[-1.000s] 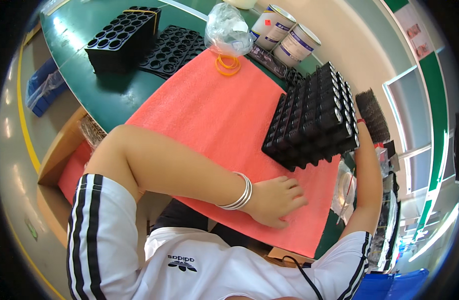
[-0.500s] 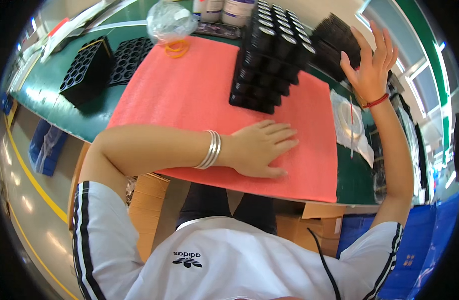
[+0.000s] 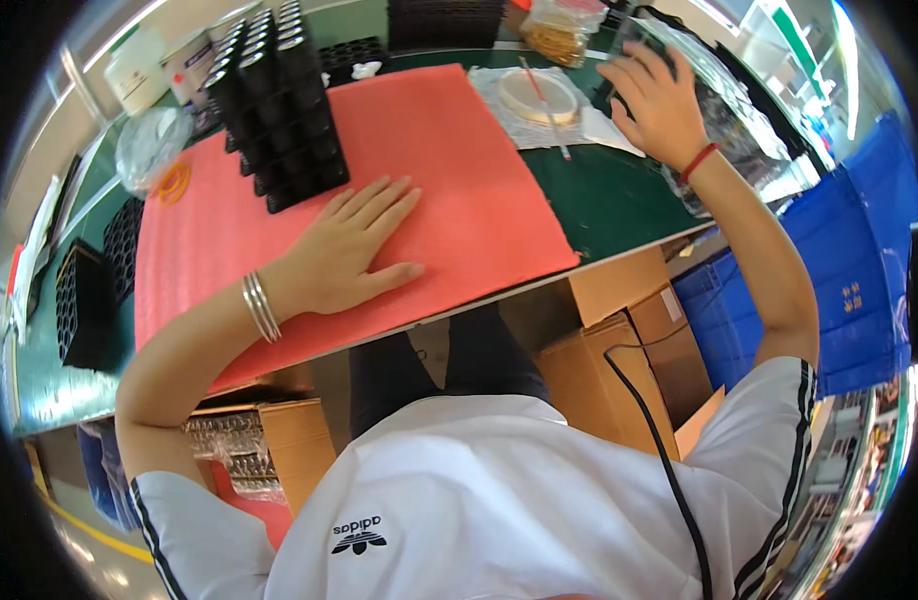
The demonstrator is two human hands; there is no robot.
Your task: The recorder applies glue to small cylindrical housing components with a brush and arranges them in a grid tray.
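My left hand [image 3: 349, 245] lies flat on a red foam mat [image 3: 469, 200], its fingers apart and empty. Just beyond its fingertips stands a stack of black trays [image 3: 289, 130] filled with upright black cylinders that have pale tops. Over at the right side of the table, my right hand [image 3: 659, 105] hovers with loosely bent, spread fingers. Nothing shows in its grasp. It is nearest to a clear plastic bag or box with dark contents [image 3: 734, 120]; whether the fingertips touch it I cannot tell.
A tape roll [image 3: 539, 97] and a red-and-white stick [image 3: 547, 105] lie on white plastic. Behind are a bag of yellow rubber bands [image 3: 564, 35] and black trays [image 3: 444, 22]. White tubs [image 3: 139, 75] stand back left, an empty black tray [image 3: 84, 310] left. Cardboard boxes [image 3: 619, 360] sit below the edge.
The view has turned to the right. My right hand has moved from before the black trays at the back to the clear plastic at the right. My left hand still rests on the mat.
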